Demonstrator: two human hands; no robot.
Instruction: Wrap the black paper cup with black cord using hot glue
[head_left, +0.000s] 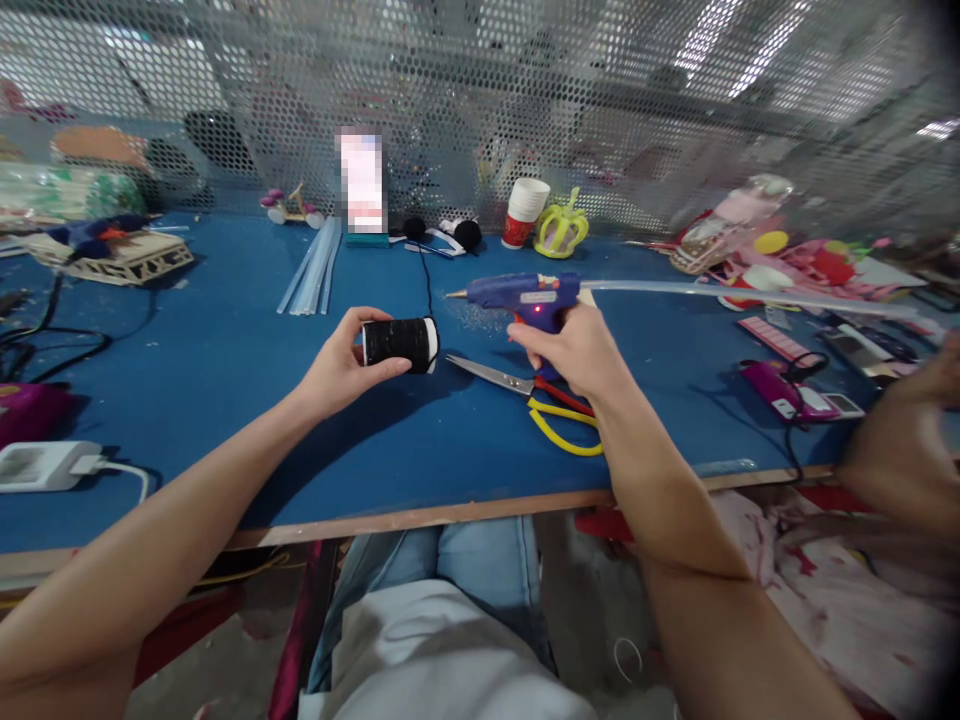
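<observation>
My left hand [351, 362] is closed around a paper cup wrapped in black cord [394, 343], tipped on its side with one white end facing right. From it a black strand runs back across the table. My right hand [574, 345] grips a blue hot glue gun [525, 291] whose red light glows; its nozzle points left, above and right of the wrapped cup. A long clear glue stick [690, 290] sticks out of the gun's rear. Scissors [491, 375] with yellow and red handles lie below the gun, partly hidden by my right arm.
Loose glue sticks [311, 268] lie at the back left. Stacked paper cups [525, 212] and a yellow-green crown-shaped item [562, 230] stand at the back. A white power adapter [49, 466] sits at left. At right are a purple box [787, 390] and another person's arm [900, 430].
</observation>
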